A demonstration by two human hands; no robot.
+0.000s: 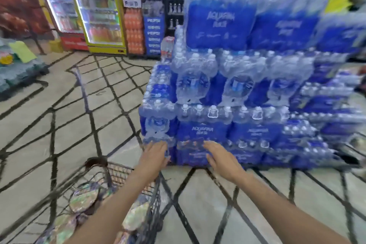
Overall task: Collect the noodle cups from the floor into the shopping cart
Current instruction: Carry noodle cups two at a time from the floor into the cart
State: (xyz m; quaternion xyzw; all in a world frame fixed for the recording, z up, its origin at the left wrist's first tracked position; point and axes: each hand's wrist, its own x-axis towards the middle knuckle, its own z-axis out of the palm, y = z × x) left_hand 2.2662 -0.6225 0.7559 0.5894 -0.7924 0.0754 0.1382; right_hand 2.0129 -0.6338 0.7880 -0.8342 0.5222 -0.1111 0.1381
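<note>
A dark wire shopping cart stands at the lower left, and several noodle cups with shiny patterned lids lie inside it. My left hand reaches forward above the cart's right rim, fingers straight and holding nothing. My right hand is stretched out beside it over the floor, fingers also straight and empty. Both hands point toward the foot of the stacked water packs. No noodle cup shows on the floor in this blurred view.
A tall stack of blue shrink-wrapped water bottle packs fills the right half. Lit drink fridges and stacked soda packs line the back wall. Tiled floor with dark lines stretches left; low goods sit at far left.
</note>
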